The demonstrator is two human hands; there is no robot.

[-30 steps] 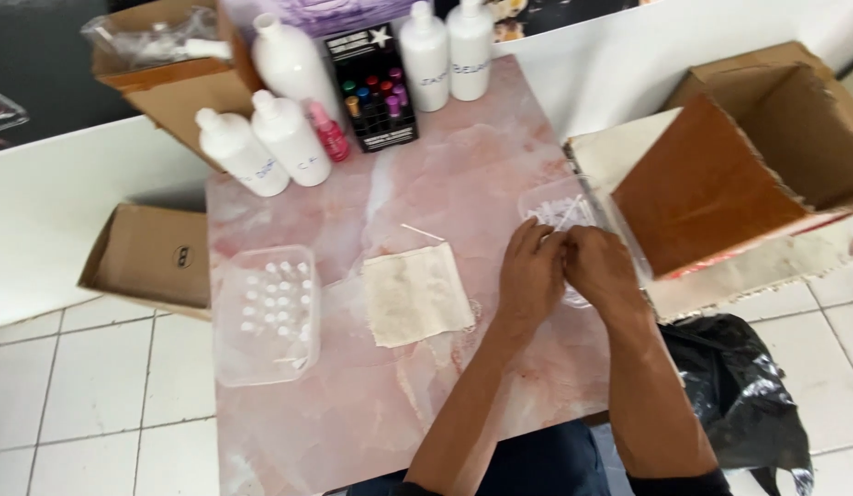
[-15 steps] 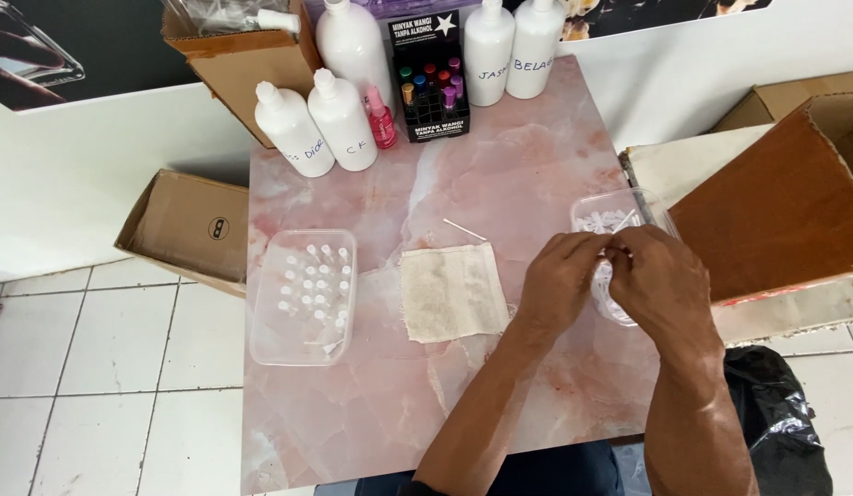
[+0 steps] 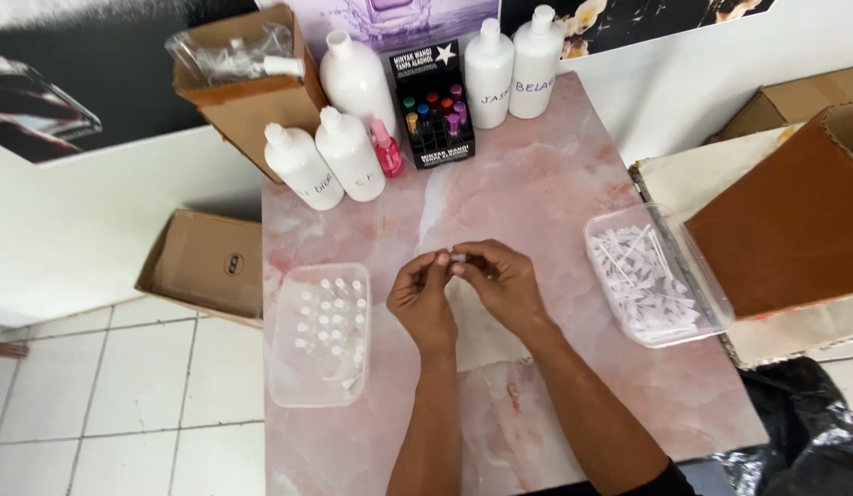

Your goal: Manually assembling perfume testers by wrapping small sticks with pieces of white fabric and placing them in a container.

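From the head camera, looking down, a pink marble-patterned tabletop (image 3: 555,184) fills the middle of the view. Both hands meet over its centre. The left hand (image 3: 422,298) has its fingers curled in, thumb and forefinger pinched together at the tips. The right hand (image 3: 502,280) is curled the same way, its fingertips pinching a tiny pale tube-like piece (image 3: 458,258) that sits between the two hands, just above the table. It is too small to tell what exactly it is, and I cannot tell whether the left fingertips grip it or only touch it.

Under the hands lies a thin pale cloth sheet (image 3: 482,332), mostly hidden by the wrists. To the left stands a clear plastic rectangular tray (image 3: 289,386) holding rows of small white-capped vials. To the right, at the table edge, a second clear plastic tray (image 3: 711,312) is filled with loose white stick-like parts.

Along the far edge stand five white plastic bottles (image 3: 353,156), a small pink bottle (image 3: 387,150) and a black display box (image 3: 436,101) of coloured little vials. Brown cardboard boxes (image 3: 794,220) sit about the table, on the right, at the far left corner, and on the tiled floor (image 3: 96,404).
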